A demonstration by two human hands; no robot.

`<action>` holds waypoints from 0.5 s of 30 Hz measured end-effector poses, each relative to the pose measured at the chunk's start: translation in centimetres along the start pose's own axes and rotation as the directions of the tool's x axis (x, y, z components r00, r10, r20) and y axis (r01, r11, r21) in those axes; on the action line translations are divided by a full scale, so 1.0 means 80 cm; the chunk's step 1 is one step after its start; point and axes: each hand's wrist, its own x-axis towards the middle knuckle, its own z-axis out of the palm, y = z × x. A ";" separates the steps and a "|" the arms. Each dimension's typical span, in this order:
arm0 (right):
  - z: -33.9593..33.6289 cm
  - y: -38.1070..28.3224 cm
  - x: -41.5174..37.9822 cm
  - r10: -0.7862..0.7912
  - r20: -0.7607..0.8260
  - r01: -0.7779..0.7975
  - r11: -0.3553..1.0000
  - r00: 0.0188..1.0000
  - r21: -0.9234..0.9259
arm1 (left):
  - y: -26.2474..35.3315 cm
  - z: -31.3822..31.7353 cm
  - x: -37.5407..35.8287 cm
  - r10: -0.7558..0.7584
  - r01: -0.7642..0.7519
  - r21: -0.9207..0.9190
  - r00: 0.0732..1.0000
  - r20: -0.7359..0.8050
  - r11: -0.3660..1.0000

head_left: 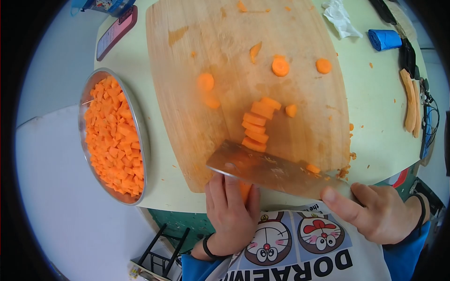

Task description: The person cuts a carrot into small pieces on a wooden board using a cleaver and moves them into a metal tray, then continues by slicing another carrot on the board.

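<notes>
My right hand (375, 210) grips a wide-bladed cleaver (272, 171) by its handle end, index finger along the blade. My left hand (232, 208) is closed round a carrot (244, 191) at the near edge of the wooden cutting board (187, 131). The blade lies across the board just beyond the left fingertips and hides part of the carrot. Beyond the blade, a leaning row of thick carrot slices (255, 124) runs away from me. Loose round slices (280, 67) and small scraps are scattered farther up the board.
At left stands a metal bowl (146, 159) full of diced carrot (112, 140). A phone (117, 33) lies at the back left. A crumpled tissue (341, 18), a blue roll (384, 40) and wooden-looking handles (410, 100) are at right. Carrot crumbs dot the board's right edge.
</notes>
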 end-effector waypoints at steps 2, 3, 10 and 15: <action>-0.007 -0.002 0.009 0.031 0.057 -0.033 0.998 0.998 0.051 | 0.002 -0.001 0.003 0.000 0.000 0.014 1.000 -0.015 1.000; -0.011 -0.003 0.013 0.028 0.059 -0.031 0.998 0.998 0.049 | 0.002 -0.001 0.004 -0.003 0.003 0.013 1.000 -0.017 1.000; -0.020 -0.010 0.034 0.047 0.202 -0.060 0.996 0.978 0.061 | 0.004 0.000 0.005 -0.037 0.037 0.012 0.999 -0.035 0.999; -0.019 -0.012 0.035 0.045 0.164 -0.047 0.999 0.985 0.013 | 0.006 0.001 0.004 -0.026 0.026 0.004 0.999 -0.041 1.000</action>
